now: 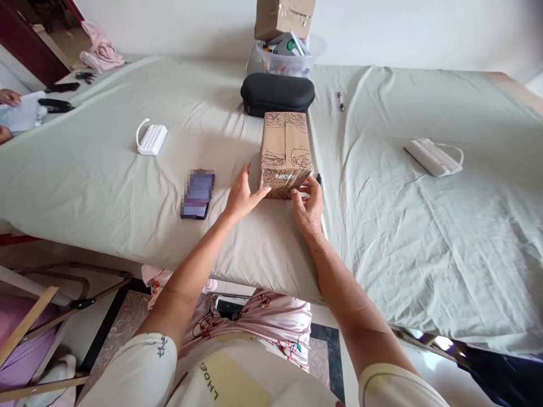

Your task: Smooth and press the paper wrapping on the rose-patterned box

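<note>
A brown cardboard box (285, 141) with black scribbles and pale lettering stands on the cloth in front of me. My left hand (244, 195) is at its lower left front corner. The left thumb reaches the front face, and the fingers are spread beside the box. At the lower right front corner, my right hand (309, 206) has its fingers bent against the box; some fingertips are hidden. A pen with a black end (319, 179) shows just beyond the right hand, partly covered by it. Left of my left hand lies a phone (198, 194) with a blurred screen.
Behind the box are a black case (278, 94), a clear plastic tub (286, 61) and another carton (284, 20). White corded blocks lie left (153, 140) and right (433, 157). A second pen (340, 102) lies farther back. Another person's hand (9, 97) shows at far left.
</note>
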The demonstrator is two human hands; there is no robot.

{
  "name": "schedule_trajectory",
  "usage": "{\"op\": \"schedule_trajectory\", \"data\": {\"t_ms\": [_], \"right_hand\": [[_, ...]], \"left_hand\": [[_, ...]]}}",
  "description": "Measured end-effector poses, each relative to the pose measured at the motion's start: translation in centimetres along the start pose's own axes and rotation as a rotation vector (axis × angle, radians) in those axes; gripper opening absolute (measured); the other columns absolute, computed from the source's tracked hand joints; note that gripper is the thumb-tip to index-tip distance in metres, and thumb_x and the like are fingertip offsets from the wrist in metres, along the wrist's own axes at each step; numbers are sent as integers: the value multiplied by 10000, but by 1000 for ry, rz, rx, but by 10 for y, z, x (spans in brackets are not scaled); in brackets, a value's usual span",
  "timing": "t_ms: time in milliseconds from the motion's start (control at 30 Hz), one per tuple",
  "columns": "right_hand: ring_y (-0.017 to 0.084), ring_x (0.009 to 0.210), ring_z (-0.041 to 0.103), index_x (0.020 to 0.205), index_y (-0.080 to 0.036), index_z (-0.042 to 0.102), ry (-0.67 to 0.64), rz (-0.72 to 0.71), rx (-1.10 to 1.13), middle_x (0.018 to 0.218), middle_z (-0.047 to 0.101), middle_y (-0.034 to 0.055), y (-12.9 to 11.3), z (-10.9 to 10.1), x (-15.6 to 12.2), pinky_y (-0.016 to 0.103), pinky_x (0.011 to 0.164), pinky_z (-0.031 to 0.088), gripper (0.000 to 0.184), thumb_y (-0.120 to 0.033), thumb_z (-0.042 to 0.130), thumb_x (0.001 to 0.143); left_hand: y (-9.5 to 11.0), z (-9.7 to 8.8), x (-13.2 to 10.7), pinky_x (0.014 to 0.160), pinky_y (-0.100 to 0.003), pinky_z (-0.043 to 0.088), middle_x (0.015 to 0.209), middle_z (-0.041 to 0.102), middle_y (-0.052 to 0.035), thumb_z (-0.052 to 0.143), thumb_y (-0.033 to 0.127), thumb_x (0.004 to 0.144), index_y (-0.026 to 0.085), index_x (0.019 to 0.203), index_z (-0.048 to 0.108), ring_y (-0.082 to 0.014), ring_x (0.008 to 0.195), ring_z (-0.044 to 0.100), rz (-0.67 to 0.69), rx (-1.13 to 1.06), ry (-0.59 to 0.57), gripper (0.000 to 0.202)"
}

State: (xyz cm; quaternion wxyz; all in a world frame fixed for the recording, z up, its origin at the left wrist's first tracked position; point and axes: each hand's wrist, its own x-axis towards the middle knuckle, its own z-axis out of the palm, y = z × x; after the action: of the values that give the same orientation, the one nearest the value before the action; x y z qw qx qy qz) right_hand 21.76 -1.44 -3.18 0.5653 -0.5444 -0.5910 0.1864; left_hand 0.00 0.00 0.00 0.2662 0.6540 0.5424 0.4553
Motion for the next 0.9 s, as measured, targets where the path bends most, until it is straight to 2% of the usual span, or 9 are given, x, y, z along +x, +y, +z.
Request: {"op": "schedule_trajectory", "data": {"t_ms": [67, 133, 233, 333, 433, 567, 667, 800, 900], "right_hand": [[200, 1023, 683, 1397, -242, 576, -53, 23, -36, 1237, 685, 96, 4, 4, -2, 324, 753, 594, 508, -386, 655, 917], [207, 1022, 688, 1384, -229, 582, -79, 44, -55, 1214, 683, 99, 7, 8, -4, 317, 720, 597, 503, -371, 647, 907], [208, 1001, 686, 1384, -234, 579, -63, 54, -74, 1197, 679, 93, 6, 11, -7, 323, 708, 606, 508, -317, 643, 887], [184, 921, 676, 1373, -263, 607, -10, -15, -110, 1153, 687, 65, -2, 9, -9, 367, 783, 624, 480, -245, 615, 893], [179, 908, 673, 1315, -283, 662, 94, -178, -165, 1154, 703, 62, -13, 0, -9, 406, 862, 618, 372, -231, 595, 953], [233, 1055, 696, 1159, -281, 719, 179, -364, -230, 1106, 736, 57, -24, -17, -5, 461, 965, 576, 178, -269, 628, 1007], [226, 996, 700, 1096, -283, 736, 185, -419, -269, 1020, 745, 42, -24, -24, 0, 445, 930, 563, 136, -283, 618, 1028], [210, 945, 690, 1092, -299, 761, 206, -489, -351, 969, 740, 37, -22, -26, 3, 421, 890, 556, 181, -257, 592, 1042], [213, 983, 688, 1076, -321, 769, 199, -563, -385, 981, 742, 38, -25, -24, 1, 423, 913, 561, 199, -222, 603, 1030]], "left_hand": [[-5, 22, 5, 1192, -484, 524, 1544, 609, -200, 820, 409, 849, 214, 1617, 376, -316, 1434, 615, 47, -76, -18, 909], [-11, 34, 4, 1191, -464, 529, 1546, 615, -190, 772, 378, 882, 212, 1579, 430, -311, 1444, 615, 80, -79, -2, 794], [-18, 38, -2, 1197, -451, 520, 1516, 644, -179, 726, 387, 919, 210, 1437, 557, -319, 1442, 615, 57, -47, 36, 573], [-21, 34, -8, 1102, -440, 576, 1288, 762, -151, 740, 447, 928, 217, 1261, 622, -317, 1253, 723, -41, -84, 14, 422], [-18, 35, -13, 1011, -426, 619, 1176, 793, -122, 797, 553, 886, 218, 1211, 609, -289, 1096, 775, -106, -294, -7, 503], [-8, 39, -20, 946, -437, 657, 1195, 793, -132, 859, 681, 782, 194, 1175, 640, -301, 1096, 780, -215, -606, -154, 663], [-2, 32, -19, 982, -450, 651, 1263, 769, -138, 854, 719, 774, 201, 1279, 632, -313, 1177, 757, -216, -691, -238, 757], [-4, 10, -12, 1163, -462, 542, 1553, 589, -158, 793, 797, 797, 302, 1646, 288, -305, 1405, 632, -21, -528, 41, 1105], [-7, -4, -8, 1231, -508, 466, 1686, 430, -179, 665, 847, 868, 319, 1691, 225, -347, 1539, 492, 175, -227, 173, 1072]]}}
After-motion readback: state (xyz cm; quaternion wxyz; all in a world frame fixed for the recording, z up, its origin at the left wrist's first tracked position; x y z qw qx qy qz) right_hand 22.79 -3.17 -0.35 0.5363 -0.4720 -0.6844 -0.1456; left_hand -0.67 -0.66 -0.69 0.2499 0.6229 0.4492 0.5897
